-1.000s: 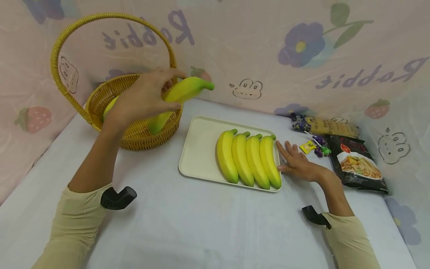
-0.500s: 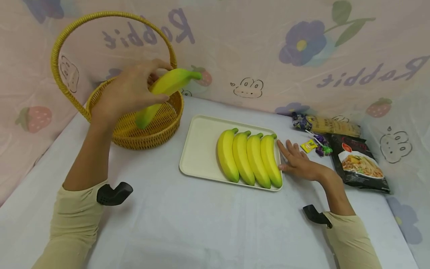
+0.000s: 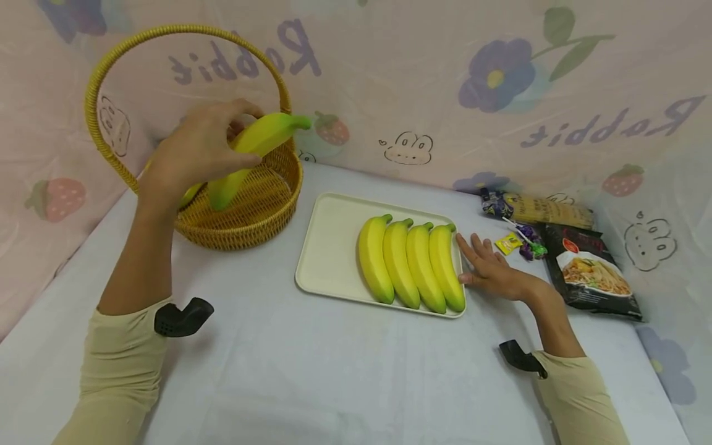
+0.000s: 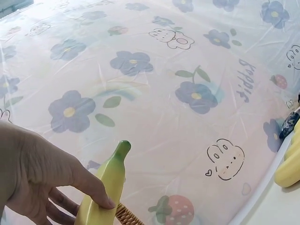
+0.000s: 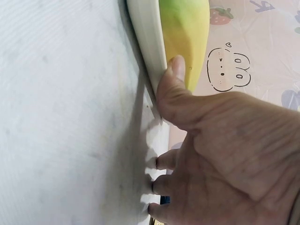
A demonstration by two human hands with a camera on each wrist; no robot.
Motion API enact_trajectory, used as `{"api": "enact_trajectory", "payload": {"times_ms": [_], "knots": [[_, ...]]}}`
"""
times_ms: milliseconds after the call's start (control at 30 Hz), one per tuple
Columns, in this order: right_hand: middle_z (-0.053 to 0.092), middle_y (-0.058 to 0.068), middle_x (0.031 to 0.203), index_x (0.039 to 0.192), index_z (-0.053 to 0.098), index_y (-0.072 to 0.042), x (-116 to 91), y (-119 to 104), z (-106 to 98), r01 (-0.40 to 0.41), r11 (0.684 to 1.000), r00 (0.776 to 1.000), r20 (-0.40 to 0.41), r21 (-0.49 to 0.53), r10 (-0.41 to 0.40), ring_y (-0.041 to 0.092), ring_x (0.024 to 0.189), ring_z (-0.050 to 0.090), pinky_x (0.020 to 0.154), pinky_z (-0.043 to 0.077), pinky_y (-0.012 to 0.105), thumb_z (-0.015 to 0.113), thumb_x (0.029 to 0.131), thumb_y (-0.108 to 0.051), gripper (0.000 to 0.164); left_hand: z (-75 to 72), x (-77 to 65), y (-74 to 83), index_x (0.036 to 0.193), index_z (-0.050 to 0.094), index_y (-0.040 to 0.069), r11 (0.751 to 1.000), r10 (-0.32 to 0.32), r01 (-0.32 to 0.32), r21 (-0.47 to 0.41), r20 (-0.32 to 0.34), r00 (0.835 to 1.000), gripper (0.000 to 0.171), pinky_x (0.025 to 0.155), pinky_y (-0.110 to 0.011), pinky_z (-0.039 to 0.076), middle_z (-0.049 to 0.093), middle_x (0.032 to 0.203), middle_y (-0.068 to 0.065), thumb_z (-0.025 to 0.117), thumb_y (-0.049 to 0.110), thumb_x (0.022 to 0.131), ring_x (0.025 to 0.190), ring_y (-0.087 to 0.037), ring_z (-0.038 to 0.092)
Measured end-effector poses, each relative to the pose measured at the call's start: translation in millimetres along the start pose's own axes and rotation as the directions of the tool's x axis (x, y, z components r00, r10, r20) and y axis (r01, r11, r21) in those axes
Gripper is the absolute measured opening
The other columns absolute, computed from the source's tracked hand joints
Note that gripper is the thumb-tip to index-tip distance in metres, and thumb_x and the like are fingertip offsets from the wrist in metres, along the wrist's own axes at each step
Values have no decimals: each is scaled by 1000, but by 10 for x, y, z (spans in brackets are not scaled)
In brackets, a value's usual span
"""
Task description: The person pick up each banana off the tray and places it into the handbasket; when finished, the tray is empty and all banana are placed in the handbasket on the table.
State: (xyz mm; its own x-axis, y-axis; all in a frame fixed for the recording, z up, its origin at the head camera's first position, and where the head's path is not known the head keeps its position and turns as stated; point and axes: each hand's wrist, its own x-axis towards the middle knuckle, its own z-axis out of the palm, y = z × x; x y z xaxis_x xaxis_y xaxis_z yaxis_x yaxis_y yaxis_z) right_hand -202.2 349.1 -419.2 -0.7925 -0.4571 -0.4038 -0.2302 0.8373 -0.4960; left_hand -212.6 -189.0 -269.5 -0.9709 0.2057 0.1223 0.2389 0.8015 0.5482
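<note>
My left hand (image 3: 191,145) grips a yellow banana (image 3: 264,135) with green ends, tilted, above the wicker basket (image 3: 239,240). In the left wrist view, the thumb lies along the side of this banana (image 4: 104,197). Part of another yellow banana (image 3: 191,194) shows in the basket below the hand, mostly hidden. Several bananas (image 3: 375,259) lie side by side on the right half of a cream tray (image 3: 334,247). At the tray's right edge is my right hand (image 3: 492,272), fingers spread, its thumb against the rim in the right wrist view.
The basket's tall arched handle (image 3: 183,29) rises around the left hand. Right of the tray lie a black noodle packet (image 3: 595,272), a long yellowish packet (image 3: 539,209), a small yellow sweet (image 3: 508,243) and wrapped lollipops (image 3: 531,240). A printed cloth (image 3: 361,62) hangs behind.
My left hand has moved left with the banana, further over the basket. The right hand and the bananas on the tray have stayed put.
</note>
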Motion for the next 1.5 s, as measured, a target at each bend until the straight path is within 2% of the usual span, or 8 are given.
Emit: {"api": "enact_trajectory", "payload": {"times_ms": [167, 400, 533, 733, 933, 1033, 1200, 1500], "knots": [[-27, 26, 169, 167, -12, -32, 32, 102, 11, 22, 1000, 1000, -8, 1, -22, 55, 152, -31, 117, -18, 79, 51, 103, -62, 95, -16, 24, -59, 159, 42, 13, 1000, -5, 5, 18, 6, 1000, 69, 102, -64, 52, 57, 145, -30, 73, 19, 97, 127, -48, 56], [-30, 28, 167, 167, -13, -30, -4, 22, -8, 46, 998, 999, 9, 50, -47, 58, 149, -33, 114, -20, 80, 53, 103, -59, 97, -22, 37, -115, 155, 47, 9, 1000, 2, -2, 30, -4, 1000, 66, 98, -61, 51, 58, 139, -28, 74, 18, 96, 121, -45, 56], [-27, 30, 168, 168, -12, -28, -29, -60, -7, 27, 999, 1000, 4, 30, -27, 58, 150, -31, 115, -18, 81, 54, 104, -55, 95, -24, 55, -169, 155, 48, 9, 998, -30, 29, 50, 3, 1000, 66, 97, -60, 48, 55, 141, -26, 74, 19, 95, 120, -43, 53], [-24, 36, 166, 168, -11, -14, -59, -234, -33, -21, 1000, 999, 32, -14, 21, 62, 150, -26, 116, -14, 81, 54, 105, -49, 97, -6, 105, -294, 154, 48, 8, 995, -47, 44, 88, 30, 998, 66, 100, -62, 45, 51, 149, -28, 74, 17, 94, 123, -44, 51], [-26, 30, 168, 168, -12, -19, -23, -147, -14, -38, 999, 999, 28, -25, 39, 57, 153, -28, 118, -14, 80, 51, 104, -58, 97, 42, 185, -432, 154, 47, 6, 992, -83, 77, 98, 66, 994, 67, 96, -60, 44, 52, 144, -29, 74, 17, 94, 120, -43, 49], [-26, 31, 168, 168, -11, -19, -43, -175, -10, -24, 1000, 999, 22, -12, 24, 58, 152, -28, 117, -14, 80, 52, 106, -51, 94, 59, 208, -488, 154, 45, 4, 990, -111, 101, 98, 95, 989, 67, 100, -64, 43, 51, 149, -29, 74, 17, 95, 124, -44, 48], [-27, 29, 169, 168, -12, -28, -27, -47, 21, 7, 1000, 1000, 7, 12, -7, 57, 152, -29, 117, -15, 80, 51, 103, -61, 96, 92, 253, -597, 155, 44, 4, 982, -158, 138, 131, 164, 974, 68, 108, -70, 40, 47, 154, -31, 74, 20, 95, 134, -52, 48], [-25, 34, 167, 168, -10, -15, -63, -196, -40, -15, 1000, 1000, 21, -1, 15, 61, 151, -28, 115, -16, 81, 52, 105, -54, 97, 176, 334, -807, 152, 44, 0, 971, -193, 154, 181, 220, 956, 64, 106, -68, 43, 47, 152, -33, 72, 14, 95, 131, -52, 49]]}}
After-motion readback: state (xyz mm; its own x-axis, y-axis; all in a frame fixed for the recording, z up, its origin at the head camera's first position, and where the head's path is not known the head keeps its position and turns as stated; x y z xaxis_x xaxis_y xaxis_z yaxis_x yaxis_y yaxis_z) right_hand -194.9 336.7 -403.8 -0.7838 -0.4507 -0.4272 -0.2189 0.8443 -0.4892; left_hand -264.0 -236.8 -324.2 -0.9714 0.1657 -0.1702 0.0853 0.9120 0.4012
